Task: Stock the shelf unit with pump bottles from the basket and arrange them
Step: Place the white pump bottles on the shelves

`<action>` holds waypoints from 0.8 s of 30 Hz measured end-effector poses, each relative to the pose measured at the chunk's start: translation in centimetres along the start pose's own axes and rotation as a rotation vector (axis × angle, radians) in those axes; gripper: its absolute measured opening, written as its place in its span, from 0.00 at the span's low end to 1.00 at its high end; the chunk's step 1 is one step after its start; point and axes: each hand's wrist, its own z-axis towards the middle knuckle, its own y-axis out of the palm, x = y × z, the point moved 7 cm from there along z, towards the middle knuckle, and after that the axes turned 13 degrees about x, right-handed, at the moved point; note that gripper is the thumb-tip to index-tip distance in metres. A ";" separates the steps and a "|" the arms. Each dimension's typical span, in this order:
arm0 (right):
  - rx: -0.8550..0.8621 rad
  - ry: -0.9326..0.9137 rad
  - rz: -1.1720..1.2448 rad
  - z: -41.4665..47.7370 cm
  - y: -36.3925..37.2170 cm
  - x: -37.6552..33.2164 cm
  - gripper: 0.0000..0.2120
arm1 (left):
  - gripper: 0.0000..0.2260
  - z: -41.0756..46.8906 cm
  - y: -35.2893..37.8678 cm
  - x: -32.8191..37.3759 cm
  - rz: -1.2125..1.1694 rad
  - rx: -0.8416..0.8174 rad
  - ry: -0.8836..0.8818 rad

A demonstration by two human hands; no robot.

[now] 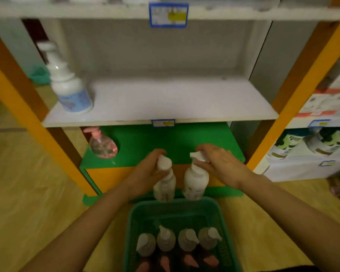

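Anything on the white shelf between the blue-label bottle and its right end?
No. In the head view, the white shelf is bare from the blue-label bottle rightward.

basket (227, 242): green plastic mesh | shelf board (165, 103): matt white | floor (24, 193): wood-look

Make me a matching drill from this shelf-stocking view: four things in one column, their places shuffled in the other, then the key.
Things
1. blue-label white bottle
2. pink pump bottle
3. left hand
4. green basket

Places
A. on the green bottom shelf, at its left
B. on the floor in front of the unit, holding a row of white-pump bottles
C. on the white middle shelf, at its left end
D. closed round the pump neck of a white bottle lifted above the basket

Pairs: 1-C, 2-A, 3-D, 4-B
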 end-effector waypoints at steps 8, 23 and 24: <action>0.177 -0.113 -0.017 3.0 -14.2 -9.0 0.17 | 0.24 -1.4 -11.3 13.3 -0.046 0.169 0.116; 0.403 -0.125 -0.096 12.2 -34.6 -17.6 0.18 | 0.16 -0.8 -22.8 28.6 -0.134 0.390 0.200; 0.429 -0.096 -0.089 13.2 -35.1 -17.4 0.19 | 0.16 -0.4 -23.1 29.1 -0.142 0.404 0.208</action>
